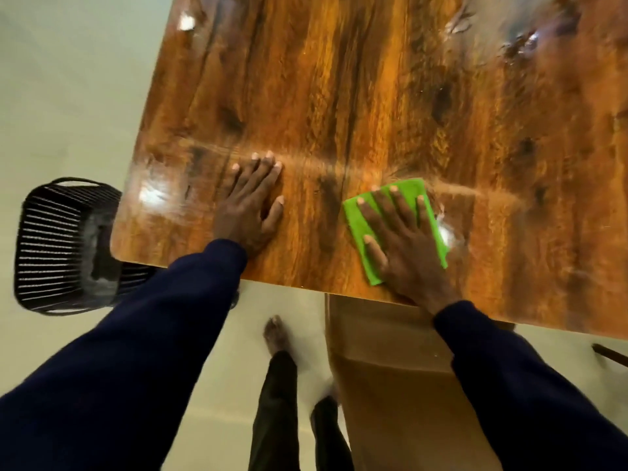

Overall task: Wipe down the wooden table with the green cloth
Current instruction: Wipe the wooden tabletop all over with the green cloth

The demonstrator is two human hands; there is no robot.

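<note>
A glossy wooden table (373, 96) with dark grain fills the upper part of the view. Near its front edge lies a folded green cloth (362, 229), flat on the wood. My right hand (401, 239) presses down on the cloth with fingers spread, covering most of it. My left hand (253, 202) rests flat on the bare tabletop to the left of the cloth, fingers apart, holding nothing. Both arms wear dark blue sleeves.
A black slatted chair (64, 246) stands at the table's near left corner. The table's wooden leg panel (390, 385) drops below the front edge. My bare foot (277, 334) and dark trousers stand on the pale floor (68, 96).
</note>
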